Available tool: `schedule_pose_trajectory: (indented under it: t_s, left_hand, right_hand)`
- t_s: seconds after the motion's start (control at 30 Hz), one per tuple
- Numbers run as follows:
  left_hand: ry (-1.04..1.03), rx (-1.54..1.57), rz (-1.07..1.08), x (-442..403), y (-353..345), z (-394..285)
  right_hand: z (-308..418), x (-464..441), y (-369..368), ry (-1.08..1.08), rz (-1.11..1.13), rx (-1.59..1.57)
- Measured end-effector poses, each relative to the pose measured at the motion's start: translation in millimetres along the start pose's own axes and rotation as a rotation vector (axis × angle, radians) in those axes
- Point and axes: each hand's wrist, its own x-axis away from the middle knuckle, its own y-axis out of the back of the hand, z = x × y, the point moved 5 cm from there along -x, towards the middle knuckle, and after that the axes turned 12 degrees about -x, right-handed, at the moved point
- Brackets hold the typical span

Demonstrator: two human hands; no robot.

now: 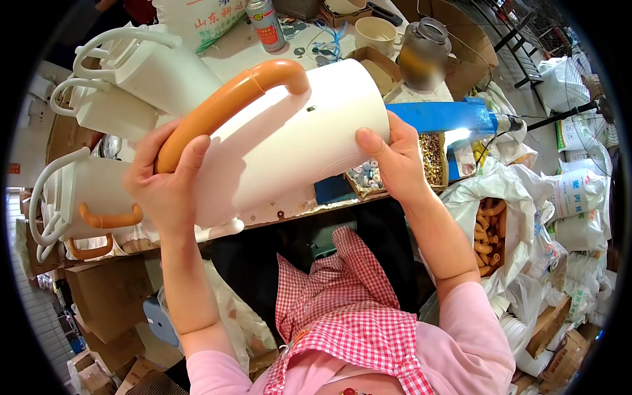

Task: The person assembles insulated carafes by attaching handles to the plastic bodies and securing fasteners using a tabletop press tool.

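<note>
A large cream-white plastic cylinder [289,141] is held up sideways between both hands, above the front of the worktable. An orange curved handle [227,99] runs along its upper side, with its right end against the wall. A small dark hole shows in the wall to the right of that end. My left hand [168,174] is wrapped round the handle's left end, thumb on top. My right hand [395,155] grips the cylinder's right rim, with the thumb on the outer wall and the fingers mostly hidden behind it.
White containers [141,79] with handles stand at the left of the table [227,59]. A spray can [265,26], a jar [423,56] and a blue machine [441,118] lie beyond. Boxes of small metal parts [431,158] and a bag of orange handles [490,230] are right.
</note>
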Motion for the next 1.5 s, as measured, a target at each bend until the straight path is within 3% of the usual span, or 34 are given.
schedule_pose_trajectory:
  t_s: [0.1,0.27,0.4,0.47,0.5,0.57,0.6,0.7,0.77,0.97,1.5]
  left_hand:
    - [-0.030,0.024,-0.006,2,-1,1]
    - [0.172,0.094,0.088,0,-12,19]
    - [0.186,0.083,0.167,-1,-14,20]
    - [0.079,-0.243,0.353,-11,-12,-10]
    - [0.077,-0.251,0.350,-18,-13,-30]
    - [-0.126,-0.785,0.508,-27,-35,-71]
    - [-0.123,-0.794,0.507,-29,-45,-76]
    - [-0.353,-0.733,0.532,-46,-76,-93]
    - [-0.307,-0.582,0.749,-53,-87,-86]
    - [-0.122,-0.389,0.780,-53,-77,-88]
    - [-0.127,-0.304,0.881,-41,-81,-86]
  right_hand:
    - [0,0,0,-0.002,0.005,0.020]
    - [3,0,-4,-0.054,-0.013,0.048]
    - [0,1,-3,-0.135,-0.014,0.058]
    - [-8,0,1,-0.122,-0.013,0.062]
    - [-11,-1,2,-0.121,-0.005,0.074]
    - [-8,-3,-1,-0.160,-0.001,0.039]
    - [-7,-2,-1,-0.194,-0.007,0.013]
    - [-3,-4,-4,-0.204,-0.016,-0.034]
    - [-1,-4,-2,-0.215,-0.013,-0.062]
    - [-5,-5,-1,-0.251,0.013,-0.037]
    - [-6,-5,0,-0.251,0.036,0.008]
